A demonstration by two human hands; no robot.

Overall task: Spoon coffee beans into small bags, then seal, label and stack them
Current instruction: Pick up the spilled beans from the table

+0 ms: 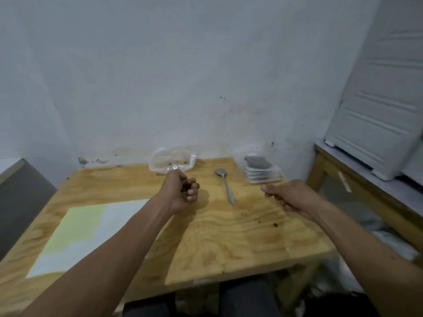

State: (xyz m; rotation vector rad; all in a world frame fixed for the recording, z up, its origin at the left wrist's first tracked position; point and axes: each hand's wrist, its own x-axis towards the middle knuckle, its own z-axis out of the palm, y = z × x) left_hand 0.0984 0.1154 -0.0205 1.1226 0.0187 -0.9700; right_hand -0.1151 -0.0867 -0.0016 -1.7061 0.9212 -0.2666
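Observation:
A stack of small clear bags (261, 171) with dark coffee inside sits at the table's far right corner. My right hand (288, 194) is just in front of it, fingers curled, thumb and forefinger pinching the stack's near edge. A metal spoon (226, 183) lies on the wood between my hands, bowl pointing away from me. My left hand (184, 191) hovers as a closed fist with nothing visible in it, right in front of a crumpled clear plastic bag (171, 161) with a few beans left, against the wall.
The wooden table (229, 236) has a pale yellow and white sheet (84, 232) at its near left and a few stray crumbs near the right edge. A second wooden table (357, 186) with a white appliance (375, 124) stands at the right. The wall is directly behind.

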